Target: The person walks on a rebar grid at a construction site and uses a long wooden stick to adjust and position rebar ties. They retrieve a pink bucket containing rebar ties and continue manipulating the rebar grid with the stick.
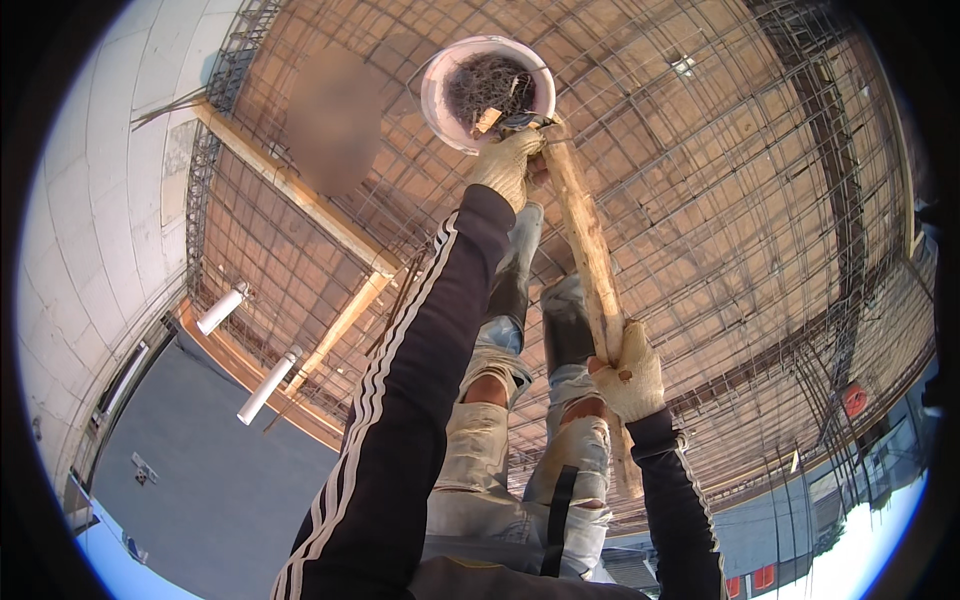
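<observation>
A long rough wooden pole [587, 240] slants from beside the bucket down past my legs. My right hand [632, 375], in a pale work glove, is closed round its lower part. My left hand [505, 163], also gloved, has its fingers closed next to the pole's upper end, at the bucket's near rim. What those fingers hold is hidden; a small dark item [522, 122] shows just beyond them. The white bucket [437, 100] contains a tangle of dark wire [490, 82] and a small piece of wood [488, 120].
Steel rebar mesh [720, 240] spreads over brown boards under my boots. Timber beams [300, 200] meet at the left, near two white pipes [265, 385]. A pale wall [90, 200] rises at far left. Thin upright bars [800, 430] and a red round object [854, 400] are at right.
</observation>
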A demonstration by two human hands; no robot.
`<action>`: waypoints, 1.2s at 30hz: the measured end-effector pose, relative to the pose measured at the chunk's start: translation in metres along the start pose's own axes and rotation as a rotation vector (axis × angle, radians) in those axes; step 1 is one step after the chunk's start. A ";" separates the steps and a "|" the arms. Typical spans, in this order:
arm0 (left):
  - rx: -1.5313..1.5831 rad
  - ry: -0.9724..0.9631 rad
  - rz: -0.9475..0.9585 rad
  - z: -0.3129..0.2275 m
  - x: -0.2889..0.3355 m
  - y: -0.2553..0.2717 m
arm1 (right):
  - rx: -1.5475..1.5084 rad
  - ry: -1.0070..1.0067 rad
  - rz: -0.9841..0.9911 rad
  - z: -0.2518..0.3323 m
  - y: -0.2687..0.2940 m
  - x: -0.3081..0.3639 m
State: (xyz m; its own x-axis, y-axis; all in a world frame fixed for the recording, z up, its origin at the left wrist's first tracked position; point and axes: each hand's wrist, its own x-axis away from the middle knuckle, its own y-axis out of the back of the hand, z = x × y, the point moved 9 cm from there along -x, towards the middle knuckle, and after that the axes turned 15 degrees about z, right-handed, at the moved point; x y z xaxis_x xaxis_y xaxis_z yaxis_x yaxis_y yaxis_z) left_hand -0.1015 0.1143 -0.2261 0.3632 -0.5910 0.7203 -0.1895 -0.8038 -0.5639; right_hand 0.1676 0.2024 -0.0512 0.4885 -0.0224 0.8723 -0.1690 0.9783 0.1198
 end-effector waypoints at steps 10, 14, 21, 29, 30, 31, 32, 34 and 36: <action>0.210 -0.151 -0.143 -0.001 -0.004 0.012 | -0.051 0.026 0.045 0.016 -0.001 0.001; 0.231 -0.182 -0.079 -0.005 0.003 0.017 | -0.175 0.002 0.126 0.018 -0.005 0.000; 0.042 -0.183 0.002 -0.010 0.019 0.015 | -0.451 0.036 0.175 0.018 -0.012 -0.006; -0.117 -0.194 -0.231 -0.026 0.004 0.073 | -0.666 0.015 0.085 0.000 -0.008 0.000; -0.180 -0.214 -0.218 -0.036 -0.005 0.077 | -0.640 0.017 0.084 -0.003 -0.007 0.001; -0.243 -0.193 -0.247 -0.043 -0.011 0.085 | -0.613 0.014 0.080 -0.007 -0.007 0.002; -0.341 -0.210 -0.253 -0.053 -0.019 0.086 | -0.571 -0.011 0.069 -0.013 -0.006 0.003; -0.514 -0.240 -0.237 -0.071 -0.031 0.084 | -0.566 0.004 0.059 -0.020 -0.005 0.005; -0.576 -0.157 -0.165 -0.072 -0.031 0.078 | -0.483 -0.021 0.028 -0.030 -0.003 0.012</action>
State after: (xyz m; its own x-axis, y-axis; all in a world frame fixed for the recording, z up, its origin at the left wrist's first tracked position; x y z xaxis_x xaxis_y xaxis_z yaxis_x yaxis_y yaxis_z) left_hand -0.1931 0.0646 -0.2636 0.5513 -0.4741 0.6865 -0.5655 -0.8173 -0.1103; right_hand 0.1998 0.2058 -0.0556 0.4713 0.0062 0.8819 0.2370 0.9623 -0.1334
